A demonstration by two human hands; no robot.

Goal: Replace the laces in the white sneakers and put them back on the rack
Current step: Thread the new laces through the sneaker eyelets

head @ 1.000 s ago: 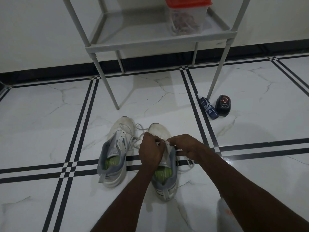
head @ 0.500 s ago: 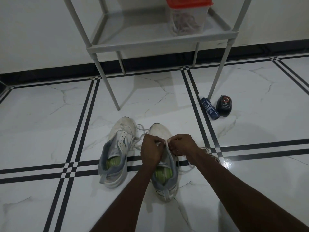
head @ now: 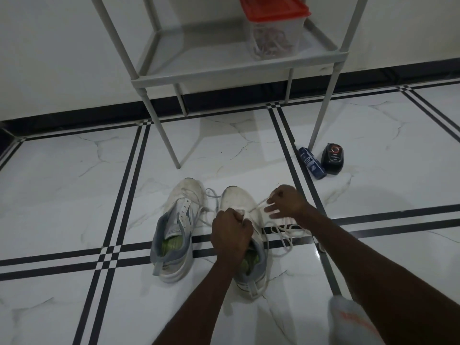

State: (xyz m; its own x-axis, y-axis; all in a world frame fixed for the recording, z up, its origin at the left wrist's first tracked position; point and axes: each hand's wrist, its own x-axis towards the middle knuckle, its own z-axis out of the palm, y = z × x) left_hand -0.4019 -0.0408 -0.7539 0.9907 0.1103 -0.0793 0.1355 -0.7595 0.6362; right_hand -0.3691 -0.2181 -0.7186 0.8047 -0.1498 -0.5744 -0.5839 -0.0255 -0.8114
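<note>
Head view looks down at a white marble-pattern floor (head: 74,195) crossed by black double stripes, with a grey metal rack (head: 224,70) standing against the wall. Just in front of the rack's near left leg, two white sneakers lie side by side, toes toward the rack. The left sneaker (head: 178,230) sits untouched, its tongue pulled up and its eyelets bare, a green insole showing inside. The right sneaker (head: 240,202) lies just beside it, farther from that leg. The left hand (head: 230,232) rests on this shoe's tongue area with fingers curled tight, gripping the upper near the eyelets. The right hand (head: 286,202) hovers just right of the shoe's toe; its thumb and forefinger pinch a white lace (head: 258,205) that runs taut from the shoe up to the fingers, while the other fingers are spread loosely. The rest of the lace lies in loose loops on the floor under the right forearm. On the rack's lowest shelf stands a clear plastic container (head: 271,41) with a red lid, holding tangled laces. Beside the rack's near right leg lie a blue tube (head: 312,163) and a black shoe-polish tin (head: 332,158), touching each other. A white sock with orange print (head: 353,322) shows at the bottom right edge.
</note>
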